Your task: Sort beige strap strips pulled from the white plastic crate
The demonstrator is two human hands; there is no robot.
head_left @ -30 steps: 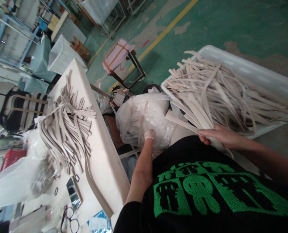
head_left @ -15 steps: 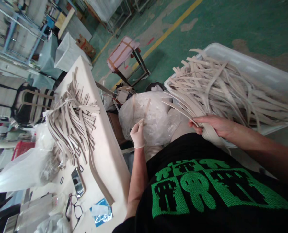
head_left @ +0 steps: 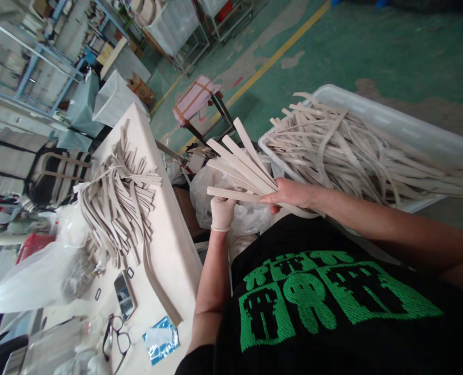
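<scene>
My right hand (head_left: 291,192), bare, is closed round a bunch of flat beige webbing straps (head_left: 250,164). Their ends fan out to the upper left, and the lower part passes behind the hand. My left hand (head_left: 222,213) wears a whitish glove and is closed at one strap (head_left: 231,195) that sticks out apart from the bunch; its fingertips are partly hidden by that strap. Right of my right hand, a white plastic bin (head_left: 325,94) holds a tangled heap of similar straps (head_left: 356,146).
A white table (head_left: 176,250) on the left bears a pile of straps (head_left: 114,203), a phone (head_left: 124,296), glasses (head_left: 117,333) and a blue packet (head_left: 161,339). Clear plastic bags (head_left: 203,192) sit beyond my hands. A padded stool (head_left: 198,99) stands on the green floor.
My right hand has moved left with the straps, lifting their fanned ends over the plastic bags. It is now close to my left hand, which has shifted slightly down and meets one strap.
</scene>
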